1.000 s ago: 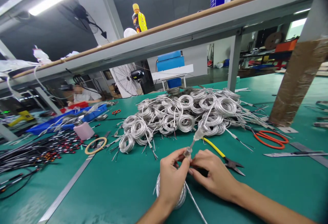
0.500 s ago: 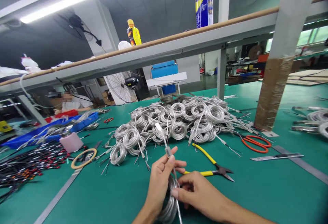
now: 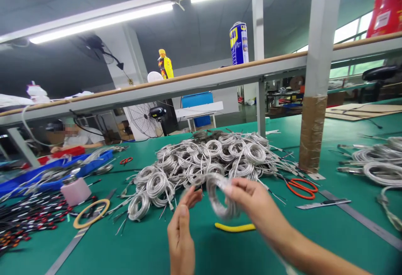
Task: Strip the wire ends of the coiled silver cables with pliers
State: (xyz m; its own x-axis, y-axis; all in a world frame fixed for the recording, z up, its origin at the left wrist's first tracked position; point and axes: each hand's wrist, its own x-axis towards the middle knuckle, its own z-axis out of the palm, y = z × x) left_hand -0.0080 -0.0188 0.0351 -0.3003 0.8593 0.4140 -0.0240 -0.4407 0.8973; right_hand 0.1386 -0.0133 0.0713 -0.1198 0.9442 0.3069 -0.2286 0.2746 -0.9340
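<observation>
My right hand (image 3: 262,208) pinches the right side of a coil of clear-jacketed silvery cable (image 3: 230,212), raised over the green bench and blurred by motion. A loose length of cable trails down below my right forearm. My left hand (image 3: 183,233) is just left of the coil, thumb up and fingers loosely bent and apart. The coil's blurred upper end reaches close to those fingertips; whether they touch cannot be made out. Under the coil lies a yellow handle (image 3: 234,227) of the cutting pliers, whose jaws are hidden by my right hand. A heap of similar cable coils (image 3: 201,157) is behind.
Orange-handled scissors (image 3: 301,189), a knife (image 3: 323,204) and a steel ruler (image 3: 364,220) lie right. Left are a tape ring (image 3: 91,214), a pink bottle (image 3: 75,191), black cables (image 3: 34,212) and blue trays (image 3: 103,155). A taped post (image 3: 310,134) supports the shelf (image 3: 201,73). Someone sits far left.
The coil has gone up from between both hands into my right hand's grip. My left hand has let go of it and moved slightly left. The view has tilted up and turned right.
</observation>
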